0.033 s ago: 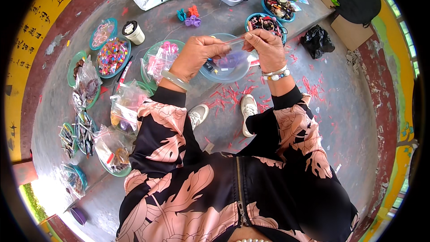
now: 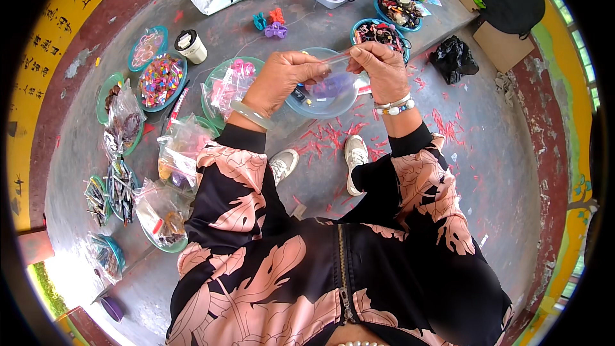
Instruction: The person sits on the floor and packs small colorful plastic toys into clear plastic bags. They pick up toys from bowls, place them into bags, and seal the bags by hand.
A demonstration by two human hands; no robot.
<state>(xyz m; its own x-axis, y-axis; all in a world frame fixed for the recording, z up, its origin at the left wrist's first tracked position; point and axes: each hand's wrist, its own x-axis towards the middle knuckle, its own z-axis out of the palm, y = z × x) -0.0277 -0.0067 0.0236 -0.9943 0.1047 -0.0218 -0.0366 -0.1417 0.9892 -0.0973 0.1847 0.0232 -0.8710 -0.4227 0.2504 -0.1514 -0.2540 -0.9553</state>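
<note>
Between my two hands a small clear plastic bag (image 2: 337, 59) with a reddish edge is drawn out, its details hard to make out. My left hand (image 2: 286, 77) pinches one end between thumb and fingers. At the other end the fingers of my right hand (image 2: 383, 72) are closed on it. Below the hands a clear round basin (image 2: 328, 110) rests on the floor; a purple item and a dark one show inside it, partly covered by the hands. Beside my left wrist is a green basin (image 2: 254, 62) of bagged pink pieces (image 2: 232, 83).
Basins of colourful small clips (image 2: 161, 81) and bagged goods (image 2: 181, 157) line the left, near a lidded cup (image 2: 192, 47). Claw clips (image 2: 275, 29) lie ahead. Tubs of dark hair ties (image 2: 398, 3) and a black bag (image 2: 453, 59) are far right. Red strips (image 2: 320, 140) litter the floor around my shoes.
</note>
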